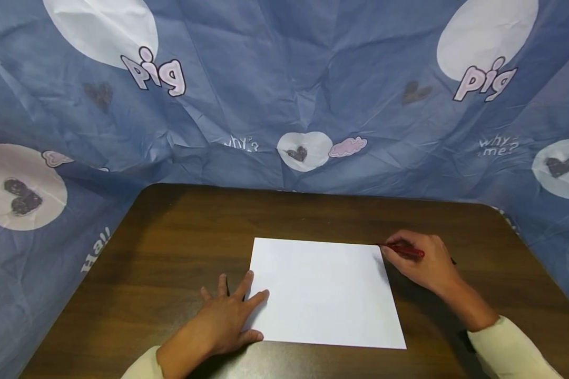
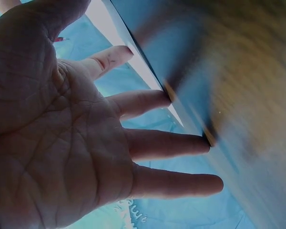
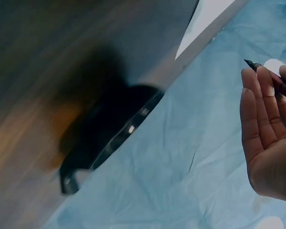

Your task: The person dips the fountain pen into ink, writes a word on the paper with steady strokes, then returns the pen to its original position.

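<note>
A blank white sheet of paper [image 1: 324,295] lies flat on the table. My left hand [image 1: 225,318] is at its left edge with fingers spread; index finger and thumb reach onto the paper, the others lie past its edge. In the left wrist view, the palm of my left hand [image 2: 62,124] shows with straight fingers. My right hand [image 1: 427,260] pinches a red pen [image 1: 408,250] near the sheet's upper right corner, its tip at that corner. The right wrist view shows the dark tip of the pen [image 3: 251,64] beyond the fingertips of my right hand [image 3: 269,129].
The brown wooden table [image 1: 194,226] has rounded far corners. Behind it hangs a blue printed cloth [image 1: 246,89], also down both sides. A black object with a bent end [image 3: 114,129] is on the table in the right wrist view; its kind is unclear.
</note>
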Demonstrator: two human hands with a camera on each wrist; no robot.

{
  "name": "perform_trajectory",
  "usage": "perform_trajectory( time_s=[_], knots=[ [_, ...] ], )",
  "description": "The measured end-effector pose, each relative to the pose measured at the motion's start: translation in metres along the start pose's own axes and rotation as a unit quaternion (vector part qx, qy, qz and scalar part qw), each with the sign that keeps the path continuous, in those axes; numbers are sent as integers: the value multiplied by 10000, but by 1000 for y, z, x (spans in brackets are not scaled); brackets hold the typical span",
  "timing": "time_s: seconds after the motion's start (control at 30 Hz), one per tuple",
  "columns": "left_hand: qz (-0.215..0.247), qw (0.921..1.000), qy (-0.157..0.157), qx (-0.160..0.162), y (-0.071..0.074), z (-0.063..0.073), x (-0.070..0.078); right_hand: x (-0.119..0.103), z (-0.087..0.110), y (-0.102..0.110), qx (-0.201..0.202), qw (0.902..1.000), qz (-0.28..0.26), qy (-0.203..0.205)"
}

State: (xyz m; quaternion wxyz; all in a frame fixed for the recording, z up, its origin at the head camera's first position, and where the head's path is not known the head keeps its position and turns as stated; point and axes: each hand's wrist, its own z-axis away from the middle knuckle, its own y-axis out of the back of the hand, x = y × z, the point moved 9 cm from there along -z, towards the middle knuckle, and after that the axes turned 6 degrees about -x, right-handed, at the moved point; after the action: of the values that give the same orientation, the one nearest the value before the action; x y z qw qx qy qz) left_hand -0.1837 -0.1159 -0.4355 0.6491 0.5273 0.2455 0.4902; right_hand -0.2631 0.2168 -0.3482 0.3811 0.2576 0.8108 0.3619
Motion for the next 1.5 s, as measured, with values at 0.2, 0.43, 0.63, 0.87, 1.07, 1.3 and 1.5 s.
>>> perform_trajectory(
  time_s=[0.2,0.43,0.63,0.87,1.07,1.3,1.5],
  knots=[
    [-71,9999,-34,92,3,-2,0,-10,-16,-21,-282,9982,-516,86],
    [-44,10000,-46,13,4,-3,1,-30,-34,-46,-635,9956,-667,169],
    [-57,10000,-42,-37,5,-3,4,-49,-48,-66,-693,9931,-888,332],
    [-145,9999,-63,-66,6,-3,5,-68,-61,-87,-597,9899,-1125,628],
    [-259,9996,-7,-83,5,-4,5,-77,-65,-109,-785,9848,-1441,577],
    [-246,9996,56,-114,3,-2,1,-90,-77,-131,-973,9816,-1547,558],
    [-159,9997,93,-165,0,0,-1,-98,-87,-152,-1185,9782,-1597,601]
  ],
)
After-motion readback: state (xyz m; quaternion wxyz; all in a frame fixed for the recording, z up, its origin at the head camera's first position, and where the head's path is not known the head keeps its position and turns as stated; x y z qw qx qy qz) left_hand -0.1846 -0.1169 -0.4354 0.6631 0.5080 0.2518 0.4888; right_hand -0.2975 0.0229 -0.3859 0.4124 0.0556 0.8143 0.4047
